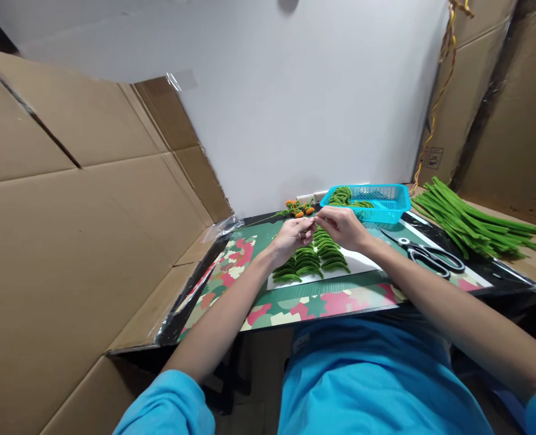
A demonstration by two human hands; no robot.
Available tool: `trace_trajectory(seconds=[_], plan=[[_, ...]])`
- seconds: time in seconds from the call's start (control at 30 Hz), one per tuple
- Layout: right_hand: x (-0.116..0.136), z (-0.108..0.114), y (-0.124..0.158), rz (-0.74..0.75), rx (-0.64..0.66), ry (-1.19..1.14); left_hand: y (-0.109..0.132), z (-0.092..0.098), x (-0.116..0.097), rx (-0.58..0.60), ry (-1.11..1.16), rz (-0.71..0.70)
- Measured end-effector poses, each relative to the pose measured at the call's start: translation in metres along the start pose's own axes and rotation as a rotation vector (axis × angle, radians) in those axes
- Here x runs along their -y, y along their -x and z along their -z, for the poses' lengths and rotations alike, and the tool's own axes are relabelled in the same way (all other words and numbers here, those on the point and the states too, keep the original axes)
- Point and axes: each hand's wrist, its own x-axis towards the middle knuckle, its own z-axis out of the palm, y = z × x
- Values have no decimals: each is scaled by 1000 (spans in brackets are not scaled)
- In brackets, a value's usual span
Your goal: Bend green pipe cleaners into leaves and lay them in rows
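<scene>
Blue clothing (376,380) fills the bottom foreground. Beyond it, the person's left hand (293,237) and right hand (342,229) meet, fingers drawn in close; whether they pinch anything cannot be told. Rows of curved, fuzzy green pieces (307,264) lie just beneath, on a white sheet (362,264). Behind the right hand sits a turquoise basket (388,215); black-handled scissors (436,258) and long green stems (480,226) lie to the right.
</scene>
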Motion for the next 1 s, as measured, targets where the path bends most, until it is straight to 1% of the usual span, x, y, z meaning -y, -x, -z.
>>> trace_trajectory(seconds=[0.07, 0.13, 0.23, 0.3, 0.37, 0.4, 0.43, 0.47, 0.6, 0.63, 0.67, 0.73, 0.8, 0.87, 0.93, 1.0], plan=[[3, 0, 0, -46, 1, -40, 2, -2, 0, 21, -11, -60], [6, 0, -1, -126, 6, -109, 4, -4, -2, -19, -136, -169], [7, -4, -4, -305, 21, -321, 7, -5, -5, -146, -542, -438], [7, -6, -5, -393, 36, -438, 8, -5, -8, -189, -806, -599], [6, -7, -6, -411, 53, -465, 9, -3, -8, -204, -919, -670], [5, -7, -7, -403, 59, -457, 8, -3, -8, -214, -911, -664], [5, -5, -7, -384, 57, -442, 7, -2, -7, -217, -862, -623], [6, -4, -7, -351, 50, -407, 6, -2, -6, -205, -774, -548], [7, 2, -4, -141, -7, -141, 1, -2, -2, -85, -267, -126], [8, 3, -4, -106, -15, -91, 1, -2, -1, -72, -165, -64], [8, 3, -3, -94, -19, -68, 1, -3, -1, -66, -90, -34], [8, 3, -3, -110, -12, -69, 2, -4, -1, -50, -15, -41], [8, 3, -3, -164, 5, -127, 4, -4, -2, -32, -57, -92], [8, 3, -4, -253, 33, -241, 6, -4, -3, -73, -241, -210], [7, 1, -5, -366, 49, -362, 8, -3, -3, -145, -534, -394], [6, -1, -6, -445, 52, -436, 10, -3, -3, -196, -794, -576]])
